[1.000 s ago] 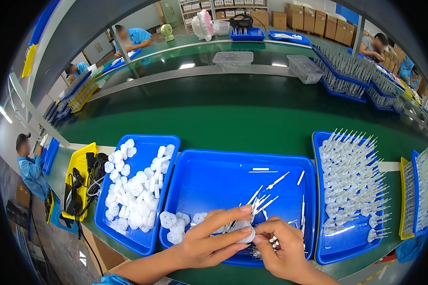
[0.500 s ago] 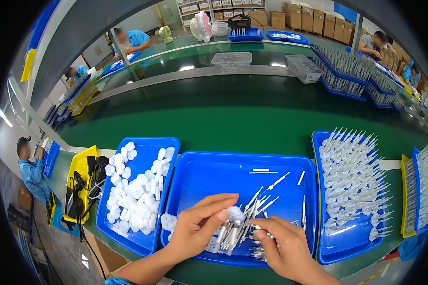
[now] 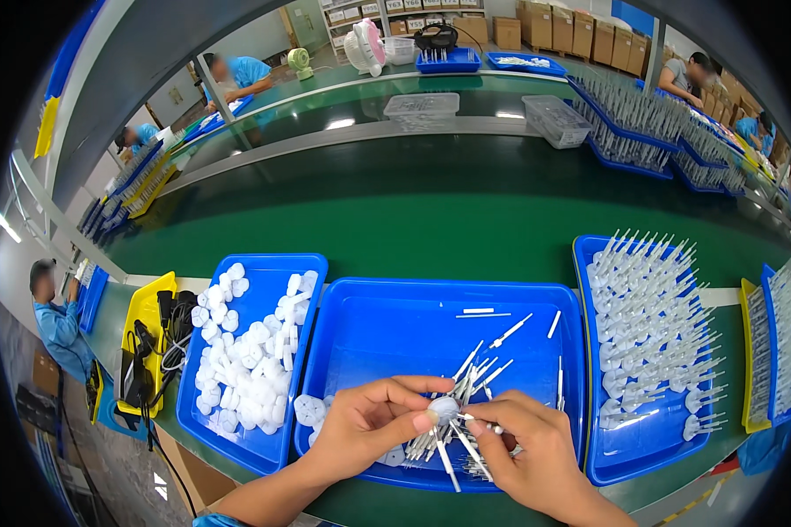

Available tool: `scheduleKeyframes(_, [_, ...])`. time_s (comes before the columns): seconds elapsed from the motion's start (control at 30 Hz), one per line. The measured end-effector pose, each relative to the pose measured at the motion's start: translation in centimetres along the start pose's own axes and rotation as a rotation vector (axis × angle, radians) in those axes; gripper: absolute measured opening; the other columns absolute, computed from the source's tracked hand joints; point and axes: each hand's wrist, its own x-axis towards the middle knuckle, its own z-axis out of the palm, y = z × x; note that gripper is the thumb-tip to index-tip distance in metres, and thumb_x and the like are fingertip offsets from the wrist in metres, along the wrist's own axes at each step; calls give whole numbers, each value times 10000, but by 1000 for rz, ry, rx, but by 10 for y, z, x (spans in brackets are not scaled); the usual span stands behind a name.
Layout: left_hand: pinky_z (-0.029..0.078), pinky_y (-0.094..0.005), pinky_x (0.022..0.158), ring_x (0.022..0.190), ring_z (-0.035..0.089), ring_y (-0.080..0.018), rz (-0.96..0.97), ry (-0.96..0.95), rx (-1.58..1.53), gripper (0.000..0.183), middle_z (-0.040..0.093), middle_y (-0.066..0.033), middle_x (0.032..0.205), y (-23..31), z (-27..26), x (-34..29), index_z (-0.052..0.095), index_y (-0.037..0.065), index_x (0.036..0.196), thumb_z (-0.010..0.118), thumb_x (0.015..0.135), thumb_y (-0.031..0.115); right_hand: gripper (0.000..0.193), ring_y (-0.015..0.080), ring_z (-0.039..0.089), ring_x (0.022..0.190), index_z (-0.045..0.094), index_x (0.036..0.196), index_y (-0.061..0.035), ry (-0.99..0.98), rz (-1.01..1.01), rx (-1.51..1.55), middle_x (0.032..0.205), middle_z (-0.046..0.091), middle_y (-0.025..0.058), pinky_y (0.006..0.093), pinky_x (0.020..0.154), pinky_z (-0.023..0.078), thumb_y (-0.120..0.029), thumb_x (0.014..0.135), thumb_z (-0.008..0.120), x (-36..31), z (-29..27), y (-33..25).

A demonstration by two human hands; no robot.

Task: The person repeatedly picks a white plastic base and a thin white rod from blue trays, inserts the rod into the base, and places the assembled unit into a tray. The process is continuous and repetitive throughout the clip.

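On the worktop [image 3: 395,202], at six o'clock, sits a tray [image 3: 395,307]; over it left fingers [image 3: 417,384] pinch a disc [image 3: 446,408], right fingers [image 3: 501,413] clamp a rod [image 3: 465,416] at its four o'clock. The disc looks light, stiff, slick; I'd grip its rim.

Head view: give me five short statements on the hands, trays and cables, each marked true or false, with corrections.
1. The left hand holds a pale round part. True.
2. The right hand is empty. False: it holds slim white pieces.
3. The left blue tray holds loose white parts. True.
4. The black cables lie in the middle blue tray. False: the black cables lie in and over the yellow tray.
5. The right blue tray holds parts with thin rods. True.
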Motion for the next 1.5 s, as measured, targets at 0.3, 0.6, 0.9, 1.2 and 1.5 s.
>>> scheduleKeyframes(0.3, [488, -406, 1019, 1183, 600, -256, 230, -59, 60, 233, 586, -220, 1301, -6, -2, 1, 654, -33, 1079, 696, 856, -88, 135, 151, 639, 508, 700, 997, -7, -145, 97, 33, 633, 662, 92, 276, 472, 468, -100, 900, 693, -2, -4, -1])
scheduleKeyframes(0.6, [523, -364, 969, 1126, 642, -244, 259, -42, 262, 239, 625, -181, 1261, -6, -2, 0, 700, 2, 1040, 768, 813, -29, 120, 199, 655, 507, 662, 965, -8, -194, 121, 41, 586, 635, 93, 300, 471, 472, -114, 913, 682, 0, -8, -2])
scheduleKeyframes(0.9, [517, -407, 971, 1117, 638, -278, 258, -127, 298, 265, 636, -209, 1198, -4, -4, 1, 696, -38, 1056, 750, 799, -76, 124, 207, 638, 496, 600, 972, -10, -191, 112, 16, 604, 624, 102, 315, 468, 452, -108, 928, 662, -3, -5, 5])
scheduleKeyframes(1.2, [501, -384, 967, 1112, 633, -250, 157, -182, 50, 261, 674, -191, 1159, -2, -4, 0, 712, -29, 1073, 717, 823, -103, 80, 156, 605, 493, 608, 980, -22, -194, 193, 193, 607, 613, 92, 293, 453, 420, -84, 940, 640, -7, -5, 3])
scheduleKeyframes(1.5, [502, -363, 949, 1074, 663, -233, 144, -144, 150, 266, 702, -172, 1148, -8, 1, -3, 734, -11, 1077, 742, 817, -69, 159, 323, 634, 739, 616, 1060, -46, -141, 93, -222, 868, 615, 178, 390, 593, 494, -87, 907, 629, -17, 3, -8])
